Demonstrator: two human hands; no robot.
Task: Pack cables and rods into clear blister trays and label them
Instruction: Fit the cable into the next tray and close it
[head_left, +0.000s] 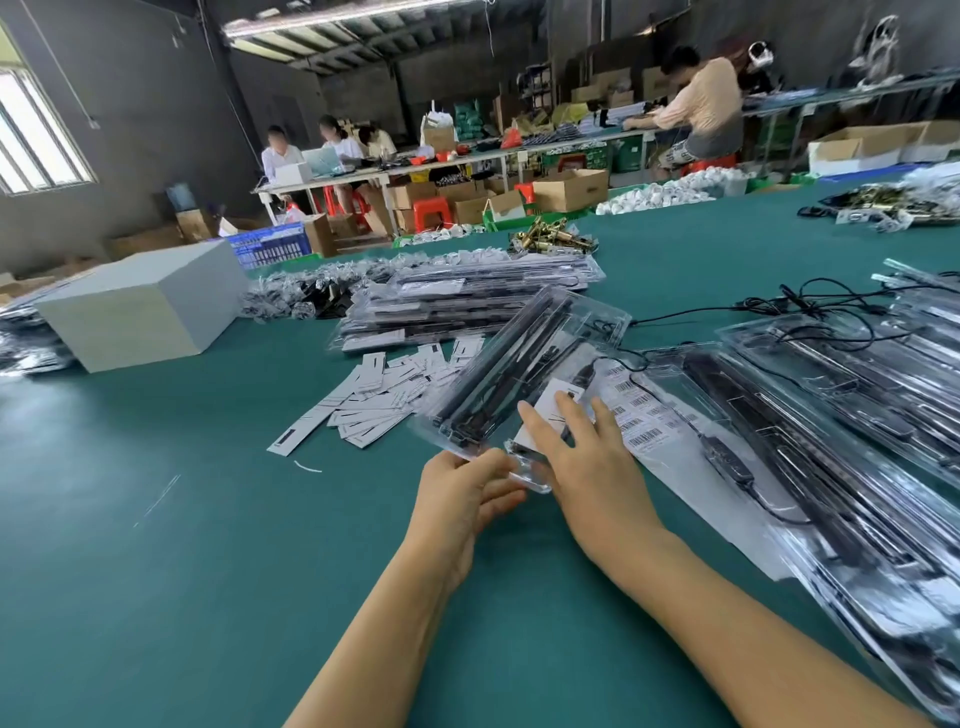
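Both forearms reach in from the bottom edge over the green table (182, 597). Left hand (462, 499) grips the near end of a clear tray (519, 374), thumb on top of the rim, fingers curled below it. Right hand (576, 457) lies flat on the same end, fingers straight and spread, pressing a white card (550, 402) against the tray face. Tray is tilted, near end lifted off the table, far end pointing up and right; black rods (498, 379) run along its left channel, and a dark cable part shows under the plastic near the card. Just right of the tray: a sheet of barcode labels (641, 410), lying on a long white backing sheet. Left of the tray: loose pile of white cards (384, 389) spread on the table. Behind it: a stack of packed trays (467, 301), touching the card pile at its front edge. Right side: more clear trays with rods (831, 415) laid overlapping, with black cables (810, 306) trailing between them. Far left: a white box (140, 306), well apart from the hands. Beyond the stack: a heap of brass fittings (550, 239). Background: several people seated at long benches (467, 161) with cartons and red stools (431, 210).
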